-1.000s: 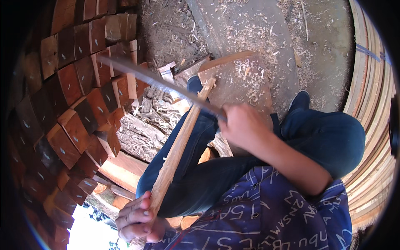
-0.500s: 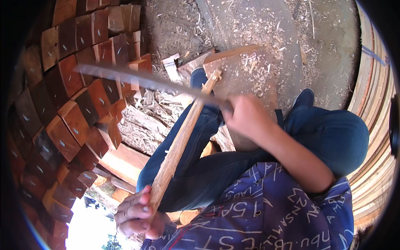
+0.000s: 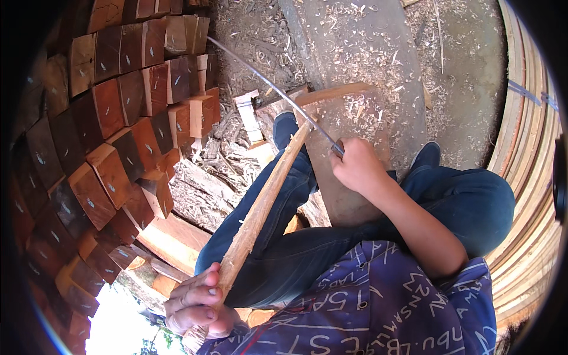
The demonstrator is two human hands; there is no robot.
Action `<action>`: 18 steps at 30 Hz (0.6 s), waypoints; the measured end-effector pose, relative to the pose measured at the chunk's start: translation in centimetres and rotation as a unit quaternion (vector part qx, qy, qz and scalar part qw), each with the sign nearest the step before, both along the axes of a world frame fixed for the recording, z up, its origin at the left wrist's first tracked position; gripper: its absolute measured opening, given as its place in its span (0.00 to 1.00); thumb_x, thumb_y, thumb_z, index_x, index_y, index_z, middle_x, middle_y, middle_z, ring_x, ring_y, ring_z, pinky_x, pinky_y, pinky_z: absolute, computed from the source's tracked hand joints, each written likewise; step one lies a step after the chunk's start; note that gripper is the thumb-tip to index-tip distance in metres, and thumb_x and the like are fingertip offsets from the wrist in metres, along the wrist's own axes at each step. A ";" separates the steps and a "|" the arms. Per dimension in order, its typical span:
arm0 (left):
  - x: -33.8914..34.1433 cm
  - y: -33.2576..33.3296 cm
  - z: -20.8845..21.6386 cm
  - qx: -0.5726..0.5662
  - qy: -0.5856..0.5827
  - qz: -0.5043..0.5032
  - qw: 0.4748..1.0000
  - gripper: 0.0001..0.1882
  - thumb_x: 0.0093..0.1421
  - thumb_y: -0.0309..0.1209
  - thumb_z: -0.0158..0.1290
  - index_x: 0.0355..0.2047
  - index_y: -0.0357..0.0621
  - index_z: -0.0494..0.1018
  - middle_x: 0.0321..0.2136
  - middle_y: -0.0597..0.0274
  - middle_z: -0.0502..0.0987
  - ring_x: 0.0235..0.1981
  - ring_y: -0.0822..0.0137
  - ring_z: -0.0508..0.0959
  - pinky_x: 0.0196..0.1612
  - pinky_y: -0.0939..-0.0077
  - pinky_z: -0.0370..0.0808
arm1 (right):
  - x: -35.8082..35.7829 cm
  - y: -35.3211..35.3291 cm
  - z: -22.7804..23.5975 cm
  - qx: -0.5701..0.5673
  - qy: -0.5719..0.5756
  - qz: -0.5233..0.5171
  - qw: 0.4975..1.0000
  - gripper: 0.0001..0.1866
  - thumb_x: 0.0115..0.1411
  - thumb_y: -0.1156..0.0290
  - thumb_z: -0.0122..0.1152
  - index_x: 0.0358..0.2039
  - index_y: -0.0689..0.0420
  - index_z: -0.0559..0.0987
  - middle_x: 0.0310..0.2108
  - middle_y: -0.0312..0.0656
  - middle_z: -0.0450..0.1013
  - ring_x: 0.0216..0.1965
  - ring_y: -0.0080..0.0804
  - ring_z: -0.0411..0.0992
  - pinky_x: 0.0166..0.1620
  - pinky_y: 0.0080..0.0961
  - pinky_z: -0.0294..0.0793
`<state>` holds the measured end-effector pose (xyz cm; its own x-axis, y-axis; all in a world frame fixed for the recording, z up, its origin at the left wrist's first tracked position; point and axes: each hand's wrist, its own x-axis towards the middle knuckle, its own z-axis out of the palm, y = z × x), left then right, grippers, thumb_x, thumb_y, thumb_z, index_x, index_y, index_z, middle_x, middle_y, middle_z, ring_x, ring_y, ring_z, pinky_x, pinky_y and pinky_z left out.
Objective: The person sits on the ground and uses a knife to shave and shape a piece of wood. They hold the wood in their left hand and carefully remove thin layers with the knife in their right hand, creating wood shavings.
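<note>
My left hand [image 3: 198, 303] is wrapped round the near end of a long, roughly shaved wooden stick [image 3: 254, 219]. The stick slants away over my left leg, thinning to its far tip by a wooden block [image 3: 346, 195]. Small splinters stand up along its surface. My right hand [image 3: 358, 167] grips the dark handle of a machete [image 3: 255, 69]. Seen almost edge-on, its long, thin blade points up and to the left, crossing the picture close to the stick's tip. Whether blade and tip touch, I cannot tell.
Stacked reddish-brown wood blocks [image 3: 109, 112] form a wall on the left. Long pale boards [image 3: 520, 177] are piled on the right. Shavings cover the ground [image 3: 367, 44] ahead. Split wood pieces [image 3: 204, 183] lie by my left leg, and my feet flank the wooden block.
The machete has swung from pointing left across the stick to pointing farther forward, near its tip. My right hand has moved slightly right and nearer. My left hand keeps its hold.
</note>
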<state>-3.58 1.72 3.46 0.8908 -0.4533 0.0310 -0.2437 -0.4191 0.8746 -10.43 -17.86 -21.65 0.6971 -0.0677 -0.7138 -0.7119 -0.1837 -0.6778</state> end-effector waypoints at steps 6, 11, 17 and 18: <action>0.4 0.0 0.2 0.005 0.015 -0.022 1.000 0.15 0.56 0.38 0.60 0.24 0.46 0.66 0.32 0.51 0.79 0.45 0.50 0.78 0.47 0.50 0.75 | 1.3 0.1 4.7 0.076 -0.052 0.032 0.995 0.12 0.53 0.67 0.59 0.22 0.65 0.76 0.18 0.59 0.69 0.22 0.57 0.70 0.27 0.44 0.68; 0.2 -1.1 0.1 0.004 0.030 0.027 0.999 0.15 0.56 0.37 0.59 0.27 0.44 0.65 0.35 0.48 0.78 0.47 0.49 0.77 0.49 0.49 0.74 | 0.9 0.9 2.2 0.025 -0.025 0.046 0.998 0.09 0.50 0.70 0.60 0.24 0.63 0.77 0.21 0.56 0.73 0.27 0.55 0.74 0.33 0.44 0.74; -0.5 -1.8 -0.9 -0.028 -0.013 0.049 0.998 0.18 0.60 0.44 0.53 0.30 0.42 0.62 0.34 0.44 0.76 0.45 0.48 0.78 0.48 0.50 0.76 | 1.2 0.8 6.7 0.117 -0.071 0.039 0.990 0.07 0.49 0.70 0.60 0.24 0.61 0.76 0.20 0.54 0.73 0.26 0.55 0.74 0.35 0.45 0.74; -0.7 -1.8 -1.0 -0.035 -0.020 0.045 0.998 0.19 0.60 0.45 0.52 0.31 0.42 0.62 0.35 0.44 0.76 0.44 0.48 0.78 0.48 0.50 0.76 | 1.0 0.8 6.2 0.104 -0.089 0.041 0.990 0.07 0.49 0.69 0.60 0.24 0.60 0.77 0.20 0.54 0.73 0.26 0.55 0.74 0.35 0.45 0.74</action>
<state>-4.25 -0.04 2.49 0.9252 -0.3670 0.0961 -0.2431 -0.3790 0.8929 -9.47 -17.10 -15.43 0.8101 0.1309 -0.5716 -0.5661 -0.0794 -0.8205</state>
